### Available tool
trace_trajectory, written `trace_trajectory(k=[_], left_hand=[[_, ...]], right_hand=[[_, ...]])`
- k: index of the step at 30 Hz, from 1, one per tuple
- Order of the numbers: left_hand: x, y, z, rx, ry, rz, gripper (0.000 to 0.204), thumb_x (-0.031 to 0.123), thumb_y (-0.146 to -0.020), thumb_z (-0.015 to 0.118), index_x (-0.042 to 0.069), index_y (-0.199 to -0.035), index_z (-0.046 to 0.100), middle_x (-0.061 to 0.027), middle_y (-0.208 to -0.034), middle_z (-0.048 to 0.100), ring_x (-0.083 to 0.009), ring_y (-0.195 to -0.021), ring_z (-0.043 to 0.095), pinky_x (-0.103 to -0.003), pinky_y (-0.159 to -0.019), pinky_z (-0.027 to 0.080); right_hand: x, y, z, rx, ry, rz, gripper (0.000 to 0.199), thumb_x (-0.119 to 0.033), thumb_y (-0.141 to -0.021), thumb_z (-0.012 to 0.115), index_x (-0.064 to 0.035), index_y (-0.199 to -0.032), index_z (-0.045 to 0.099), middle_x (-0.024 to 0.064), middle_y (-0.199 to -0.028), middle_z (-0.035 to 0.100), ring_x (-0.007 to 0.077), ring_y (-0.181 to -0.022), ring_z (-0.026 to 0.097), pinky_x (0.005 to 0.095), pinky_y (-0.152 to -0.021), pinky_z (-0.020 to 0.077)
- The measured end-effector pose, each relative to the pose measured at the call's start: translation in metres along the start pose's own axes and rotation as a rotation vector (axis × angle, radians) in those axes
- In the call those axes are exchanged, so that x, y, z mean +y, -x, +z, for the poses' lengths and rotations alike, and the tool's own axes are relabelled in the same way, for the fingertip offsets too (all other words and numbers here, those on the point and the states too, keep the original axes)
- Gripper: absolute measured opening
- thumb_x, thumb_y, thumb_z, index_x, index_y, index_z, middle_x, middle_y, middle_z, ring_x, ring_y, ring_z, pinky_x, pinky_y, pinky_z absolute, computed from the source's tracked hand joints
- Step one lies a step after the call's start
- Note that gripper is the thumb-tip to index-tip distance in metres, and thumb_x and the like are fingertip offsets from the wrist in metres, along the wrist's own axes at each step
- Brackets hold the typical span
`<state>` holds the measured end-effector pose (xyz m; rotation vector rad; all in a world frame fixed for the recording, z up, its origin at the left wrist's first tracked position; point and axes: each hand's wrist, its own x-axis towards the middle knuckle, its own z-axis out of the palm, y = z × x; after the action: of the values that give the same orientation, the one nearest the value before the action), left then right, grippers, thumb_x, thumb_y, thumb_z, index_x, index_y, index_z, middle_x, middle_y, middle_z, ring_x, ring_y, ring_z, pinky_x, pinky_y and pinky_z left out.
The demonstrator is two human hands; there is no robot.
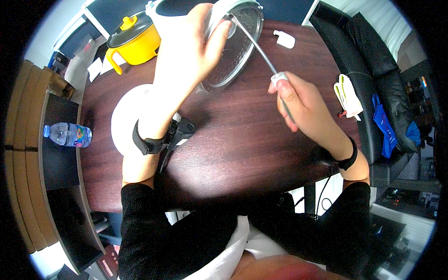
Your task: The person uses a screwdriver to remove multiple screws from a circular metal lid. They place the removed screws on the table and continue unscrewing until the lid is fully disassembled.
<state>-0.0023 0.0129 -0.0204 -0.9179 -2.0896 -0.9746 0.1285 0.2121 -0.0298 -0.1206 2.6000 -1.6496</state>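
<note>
At the far edge of the table, my left hand [205, 49] grips the raised round lid [235, 58] of a white appliance that looks like a rice cooker [173, 10]. The lid's inner face is shiny and grey, with small dots. My left thumb lies near its middle. In my right hand [305, 100] is a screwdriver [255, 45] with a grey and green handle. Its thin shaft slants up to the left, and the tip meets the lid's centre beside my thumb. Whether a screw sits there is too small to tell. My left hand hides part of the appliance.
A yellow pot [140, 46] with a black lid stands back left. Under my left forearm lies a white round object [126, 123]. A small white piece [284, 39] and a folded cloth [346, 95] lie right. A water bottle [70, 134] is left; a black sofa [373, 56] borders the right.
</note>
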Motion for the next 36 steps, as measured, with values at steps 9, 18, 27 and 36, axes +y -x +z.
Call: trace_trajectory(k=[9,18,27,36], left_hand=[[0.003,-0.010,-0.022,-0.113,0.062,0.035,0.017,0.012,-0.088,0.061,-0.003,-0.095,0.057,-0.0136,-0.066,0.058,-0.0216,-0.056,0.057,-0.031,-0.054,0.045],[-0.015,-0.009,-0.021,-0.239,-0.019,0.076,0.045,0.033,-0.087,0.067,-0.002,-0.115,0.061,-0.0185,-0.088,0.069,-0.0226,-0.081,0.069,-0.032,-0.071,0.052],[-0.010,-0.006,-0.010,-0.131,-0.043,0.073,0.042,0.033,-0.087,0.067,-0.002,-0.111,0.062,-0.0185,-0.087,0.069,-0.0248,-0.079,0.069,-0.032,-0.069,0.052],[-0.002,-0.001,0.007,0.010,-0.041,0.103,0.035,0.027,-0.087,0.064,-0.002,-0.106,0.059,-0.0228,-0.076,0.065,-0.0352,-0.073,0.067,-0.040,-0.067,0.052]], right_hand=[[-0.008,-0.022,-0.046,0.357,0.940,-0.540,0.029,-0.033,-0.090,0.062,-0.0078,-0.104,0.064,0.0161,-0.071,0.064,0.0348,-0.067,0.064,0.0421,-0.058,0.0500],[-0.027,-0.015,-0.074,0.380,1.181,-0.675,0.033,-0.029,-0.083,0.070,-0.0094,-0.110,0.065,0.0111,-0.084,0.066,0.0294,-0.067,0.064,0.0336,-0.058,0.0510],[-0.001,0.006,-0.020,-0.068,-0.051,0.034,0.039,-0.040,-0.102,0.038,-0.0048,-0.102,0.055,-0.0021,-0.058,0.048,0.0021,-0.040,0.044,0.0164,-0.036,0.0276],[0.003,0.001,0.003,-0.137,-0.238,0.081,0.041,-0.041,-0.103,0.032,-0.0057,-0.093,0.051,0.0028,-0.057,0.051,0.0101,-0.037,0.047,0.0218,-0.036,0.0347]])
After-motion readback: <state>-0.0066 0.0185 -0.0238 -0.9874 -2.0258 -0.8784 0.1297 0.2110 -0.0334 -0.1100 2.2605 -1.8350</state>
